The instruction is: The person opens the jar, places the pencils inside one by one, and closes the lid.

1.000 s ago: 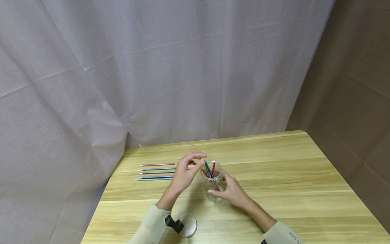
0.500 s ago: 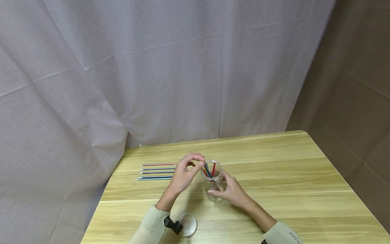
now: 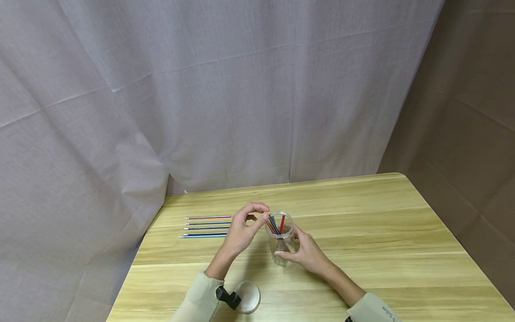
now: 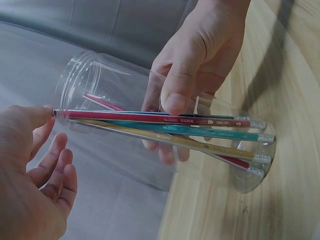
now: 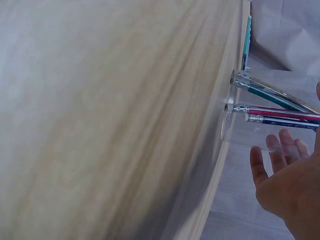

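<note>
A clear jar (image 3: 277, 257) stands open on the table, with several pencils (image 4: 175, 127) leaning inside, red, teal, yellow and dark blue, their eraser ends down. My right hand (image 3: 310, 255) grips the jar's side, thumb in front and fingers wrapped behind it, also seen in the right wrist view. At the rim, my left hand (image 3: 243, 228) pinches the upper end of a pencil with thumb and index finger; which colour it is I cannot tell surely. Its other fingers (image 4: 55, 172) are bent loosely beside the jar.
Several pencils (image 3: 207, 228) lie side by side, left of my left hand, on the wooden table (image 3: 362, 232). A round clear lid (image 3: 249, 297) lies near the front, by my left wrist. Grey cloth (image 3: 241, 112) hangs behind the table.
The dark blue pencil and others in the jar lean a little further left at the rim. My left fingertips have dropped slightly. My right hand and the jar stay put.
</note>
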`<state>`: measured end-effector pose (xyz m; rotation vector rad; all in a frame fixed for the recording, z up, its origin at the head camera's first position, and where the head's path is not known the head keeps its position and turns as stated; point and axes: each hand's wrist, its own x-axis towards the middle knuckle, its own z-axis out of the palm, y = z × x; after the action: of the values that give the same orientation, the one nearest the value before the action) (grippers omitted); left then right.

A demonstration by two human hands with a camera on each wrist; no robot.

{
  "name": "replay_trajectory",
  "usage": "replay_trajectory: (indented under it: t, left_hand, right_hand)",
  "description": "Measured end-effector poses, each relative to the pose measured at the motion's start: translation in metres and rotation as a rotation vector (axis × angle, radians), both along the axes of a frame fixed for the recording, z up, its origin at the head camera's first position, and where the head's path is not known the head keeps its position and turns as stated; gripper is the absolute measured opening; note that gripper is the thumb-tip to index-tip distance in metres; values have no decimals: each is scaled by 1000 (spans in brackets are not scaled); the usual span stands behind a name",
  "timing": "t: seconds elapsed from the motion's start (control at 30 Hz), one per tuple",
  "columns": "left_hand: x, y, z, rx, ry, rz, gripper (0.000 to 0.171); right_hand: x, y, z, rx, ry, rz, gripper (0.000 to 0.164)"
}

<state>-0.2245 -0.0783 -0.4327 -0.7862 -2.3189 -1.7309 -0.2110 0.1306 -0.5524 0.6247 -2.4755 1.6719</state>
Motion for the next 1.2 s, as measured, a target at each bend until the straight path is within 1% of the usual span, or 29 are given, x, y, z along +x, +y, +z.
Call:
replay_trajectory:
  t: [0.13,0.3,0.37,0.43,0.6,0.77,0.9,1.13,1.2]
  left_hand:
    - [-2,0,-3,-3,24,12,11]
    - [-13,0,-20,-7,60,30,6]
    - [-17,-2,-27,-7,50,38,5]
    - [-20,-3,-31,-10,36,40,5]
    - [-21,-5,-34,-10,12,28,7]
    - [-21,-5,-36,-18,1,35,8]
    - [-18,-4,-33,-20,5,33,7]
    - [1,-1,-5,-26,-2,-7,5]
    - [2,-1,-3,-24,-8,-5,6]
  right_hand:
    - [0,0,0,1,-2,1,78]
    - [0,0,0,-4,-11,1,79]
    - [0,0,0,-3,-14,-2,78]
    - [0,0,0,-1,-13,-6,78]
    - [0,0,0,-5,-7,-8,78]
    - [0,0,0,-7,-4,-6,80]
    - [0,0,-1,-8,7,-3,78]
    - [-1,0,-2,3,33,-5,78]
    - [-1,0,-2,1,32,-6,78]
